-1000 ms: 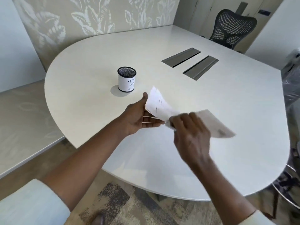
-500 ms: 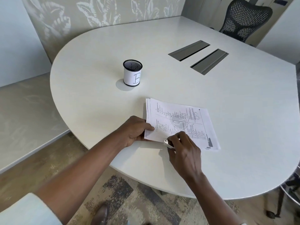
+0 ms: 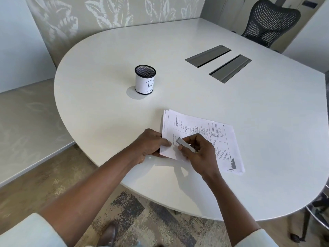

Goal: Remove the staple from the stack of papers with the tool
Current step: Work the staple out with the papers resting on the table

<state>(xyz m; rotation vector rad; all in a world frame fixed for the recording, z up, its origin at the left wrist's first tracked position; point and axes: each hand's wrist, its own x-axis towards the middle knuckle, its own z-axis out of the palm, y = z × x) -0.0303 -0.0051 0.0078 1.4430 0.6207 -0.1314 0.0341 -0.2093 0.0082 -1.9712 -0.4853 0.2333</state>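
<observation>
Nearest to the camera, two bare forearms reached from pale sleeves over the near edge of the white table (image 3: pixel 267 139). The left hand (image 3: pixel 151 145) lay at the near left corner of the stack of papers (image 3: pixel 201 139). Its grip was pressed together on that corner, with the thumb on top of the sheets and the other fingers curled at the paper's edge. The right hand (image 3: pixel 201 152) rested on the near part of the stack, just beside the left hand. Its grip pinched the tool (image 3: pixel 185 144), a slim grey metal piece, between the thumb and the fingers. The tip of the tool pointed to the left and touched the top sheet close to the left thumb. The staple itself was too small to tell in this view.

The stack of papers lay flat on the table near its near edge, with the sheets a little fanned at the far left corner. The top sheet showed printed text and a small diagram.

Farther away, toward the left side of the table, a black mesh cup (image 3: pixel 145 79) stood upright, wrapped in a white label with the letter B. Toward the far right, two grey cable covers (image 3: pixel 219 63) were set into the table. Behind the far right edge stood a black mesh chair (image 3: pixel 270 20).
</observation>
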